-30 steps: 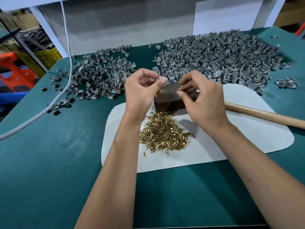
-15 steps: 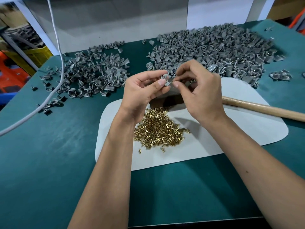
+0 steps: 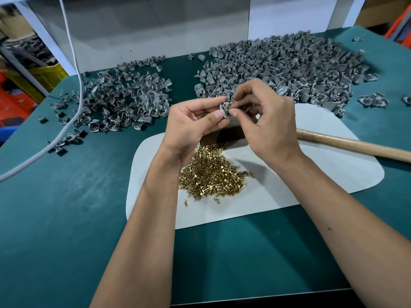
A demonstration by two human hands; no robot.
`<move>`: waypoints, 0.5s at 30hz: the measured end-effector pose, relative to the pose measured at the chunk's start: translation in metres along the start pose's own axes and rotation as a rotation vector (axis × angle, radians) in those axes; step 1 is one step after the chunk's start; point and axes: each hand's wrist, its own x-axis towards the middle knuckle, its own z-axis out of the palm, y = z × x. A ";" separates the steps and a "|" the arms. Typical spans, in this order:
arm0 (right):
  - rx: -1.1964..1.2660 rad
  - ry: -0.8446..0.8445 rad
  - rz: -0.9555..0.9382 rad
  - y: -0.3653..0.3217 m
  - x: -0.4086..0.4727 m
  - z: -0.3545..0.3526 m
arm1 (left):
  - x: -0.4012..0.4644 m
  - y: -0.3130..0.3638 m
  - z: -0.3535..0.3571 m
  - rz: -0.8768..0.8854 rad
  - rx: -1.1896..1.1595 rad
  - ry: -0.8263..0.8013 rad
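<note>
My left hand [image 3: 193, 123] and my right hand [image 3: 266, 125] meet above the white mat [image 3: 311, 174]. Between them sits one small grey plastic part [image 3: 225, 107]. The left thumb and fingers pinch it from the left, and the right fingertips pinch it from the right. Whether the right hand also holds a brass piece is hidden by the fingers. Below the hands a heap of small brass inserts [image 3: 211, 174] lies on the mat. A dark block [image 3: 229, 136] stands behind the heap, mostly covered by my hands.
A big pile of grey parts [image 3: 289, 70] fills the far right of the green table [image 3: 66, 196]; a smaller pile [image 3: 124, 101] lies far left. A wooden handle [image 3: 355, 145] crosses the mat's right side. A white cable [image 3: 73, 85] hangs down at left.
Both hands have stayed together over the mat, and the grey part is now plainly seen pinched between the fingertips. The view has shifted slightly.
</note>
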 end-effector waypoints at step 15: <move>-0.056 -0.059 0.033 0.002 0.000 -0.004 | -0.002 -0.003 0.009 0.004 0.026 0.009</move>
